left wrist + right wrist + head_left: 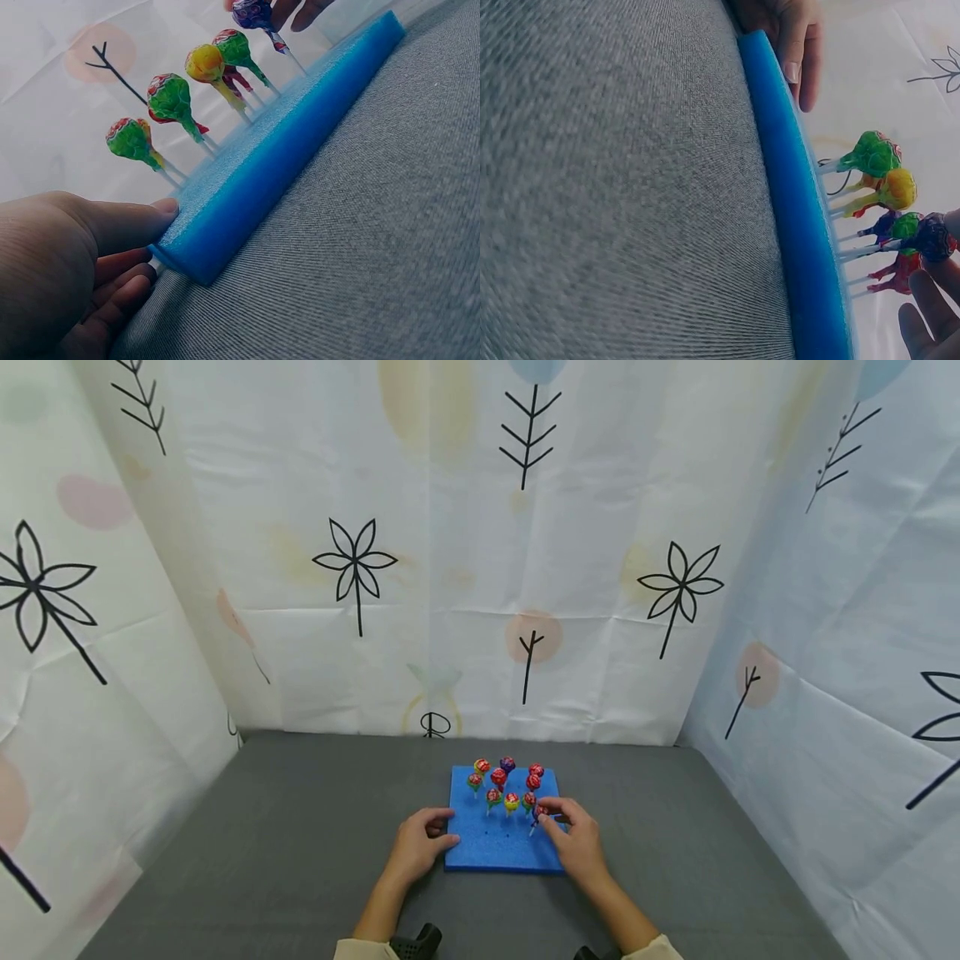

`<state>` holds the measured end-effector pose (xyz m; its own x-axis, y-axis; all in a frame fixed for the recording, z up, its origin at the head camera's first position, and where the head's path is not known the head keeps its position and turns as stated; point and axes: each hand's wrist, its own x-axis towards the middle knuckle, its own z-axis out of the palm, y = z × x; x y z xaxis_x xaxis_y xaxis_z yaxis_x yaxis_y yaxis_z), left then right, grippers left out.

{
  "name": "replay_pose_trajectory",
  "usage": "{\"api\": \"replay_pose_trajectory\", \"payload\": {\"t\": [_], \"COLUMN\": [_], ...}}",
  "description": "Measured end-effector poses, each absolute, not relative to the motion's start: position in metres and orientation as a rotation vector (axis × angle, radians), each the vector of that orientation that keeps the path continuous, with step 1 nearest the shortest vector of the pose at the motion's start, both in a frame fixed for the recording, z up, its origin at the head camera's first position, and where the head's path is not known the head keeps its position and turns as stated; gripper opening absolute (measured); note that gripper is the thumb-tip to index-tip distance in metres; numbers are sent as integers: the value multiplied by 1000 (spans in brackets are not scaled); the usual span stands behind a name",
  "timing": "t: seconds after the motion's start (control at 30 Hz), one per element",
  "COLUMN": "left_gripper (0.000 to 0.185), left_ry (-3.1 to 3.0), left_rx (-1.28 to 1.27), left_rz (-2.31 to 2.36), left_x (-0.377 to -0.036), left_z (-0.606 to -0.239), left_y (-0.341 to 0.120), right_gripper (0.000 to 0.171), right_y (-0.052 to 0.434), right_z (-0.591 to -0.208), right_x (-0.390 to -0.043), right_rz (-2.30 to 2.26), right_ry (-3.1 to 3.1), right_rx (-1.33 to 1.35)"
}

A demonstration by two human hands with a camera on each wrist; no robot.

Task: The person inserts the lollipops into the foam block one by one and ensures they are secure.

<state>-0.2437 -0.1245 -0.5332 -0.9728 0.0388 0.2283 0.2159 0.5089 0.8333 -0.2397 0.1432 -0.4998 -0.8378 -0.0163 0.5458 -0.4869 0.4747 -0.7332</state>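
Observation:
A blue foam board (491,843) lies on the grey table with several lollipops (498,777) standing in it. My left hand (442,831) holds the board's left edge, thumb (127,221) on top and fingers curled against its side. My right hand (543,817) pinches a purple-wrapped lollipop (540,814) at the board's right side, its stick slanting down to the foam. In the left wrist view the purple lollipop (253,13) sits beyond green and yellow ones (171,96). The right wrist view shows the purple lollipop (934,236) by my right hand (939,251) over the foam board (795,202).
Grey fabric table (300,843) stretches to both sides and in front of the board. White patterned curtains (480,568) close off the back and both sides. Dark wrist-camera mounts (416,943) show at the bottom edge.

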Motion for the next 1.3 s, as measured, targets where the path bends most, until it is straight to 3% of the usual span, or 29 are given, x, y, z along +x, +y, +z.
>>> {"api": "replay_pose_trajectory", "payload": {"t": [0.47, 1.3], "left_gripper": [37, 33], "left_ry": [-2548, -2525], "left_rx": [-228, -264], "left_rz": [-1458, -1416], "left_x": [-243, -245], "left_z": [-534, -538], "left_y": [-129, -134], "right_gripper": [16, 23], "right_y": [138, 150], "right_z": [-506, -501], "right_x": [-244, -243], "right_rz": [1311, 1309], "right_ry": [-2277, -2225], "right_rx": [558, 549]}}
